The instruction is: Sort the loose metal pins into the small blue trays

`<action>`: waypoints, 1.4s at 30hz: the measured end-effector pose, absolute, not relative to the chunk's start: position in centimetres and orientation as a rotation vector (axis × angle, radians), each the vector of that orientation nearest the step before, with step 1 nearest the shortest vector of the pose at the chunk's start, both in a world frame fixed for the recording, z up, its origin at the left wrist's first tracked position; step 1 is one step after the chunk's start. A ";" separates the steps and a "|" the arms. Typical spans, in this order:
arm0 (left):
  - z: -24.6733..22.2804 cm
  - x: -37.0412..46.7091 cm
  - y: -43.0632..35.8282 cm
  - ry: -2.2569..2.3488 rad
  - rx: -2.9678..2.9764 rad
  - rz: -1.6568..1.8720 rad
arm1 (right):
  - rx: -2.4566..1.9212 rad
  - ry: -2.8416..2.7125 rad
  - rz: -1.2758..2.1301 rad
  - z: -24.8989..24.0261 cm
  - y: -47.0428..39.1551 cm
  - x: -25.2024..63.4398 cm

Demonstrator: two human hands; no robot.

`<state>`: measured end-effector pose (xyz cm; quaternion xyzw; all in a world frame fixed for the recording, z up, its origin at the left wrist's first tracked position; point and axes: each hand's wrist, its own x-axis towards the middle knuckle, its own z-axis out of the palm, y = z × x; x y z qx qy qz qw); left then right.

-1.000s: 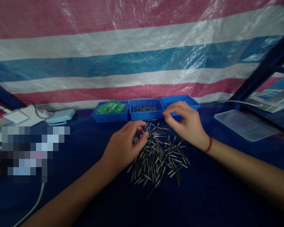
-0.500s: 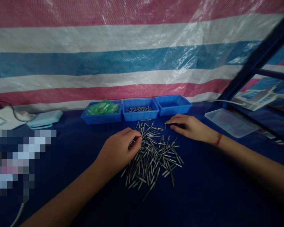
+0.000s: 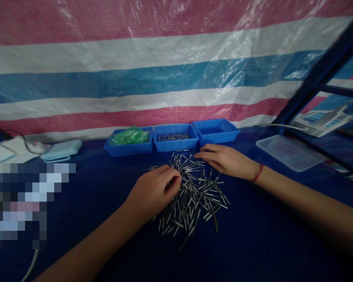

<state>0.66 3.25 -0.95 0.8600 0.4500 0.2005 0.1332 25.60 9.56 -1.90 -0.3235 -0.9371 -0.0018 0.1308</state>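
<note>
A loose pile of silver blind rivets [image 3: 191,199] lies on the dark blue table top, pointing every way. My left hand [image 3: 157,188] rests over the pile's left side, fingers curled and thumb meeting the forefinger. What that pinch holds, if anything, is hidden. At the pile's upper right edge is my right hand [image 3: 223,158], palm down, its fingers reaching out and a little apart. Its fingertips are close to the rivets at the top of the pile, and nothing shows in its grasp.
Behind the pile stand three blue bins: the left bin [image 3: 128,150] with green plastic bags, the middle bin [image 3: 176,145] with rivets, and the right bin [image 3: 217,137]. A clear plastic lid [image 3: 291,152] lies at right, a light blue case [image 3: 61,149] at left. Striped sheeting hangs behind.
My right hand has moved left from a lone rivet to the top of the pile. My left hand has shifted slightly right, still curled. The view has tilted slightly.
</note>
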 end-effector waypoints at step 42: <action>-0.5 2.1 1.4 1.183 2.093 1.227 | -0.911 -1.218 1.619 -0.5 1.2 18.0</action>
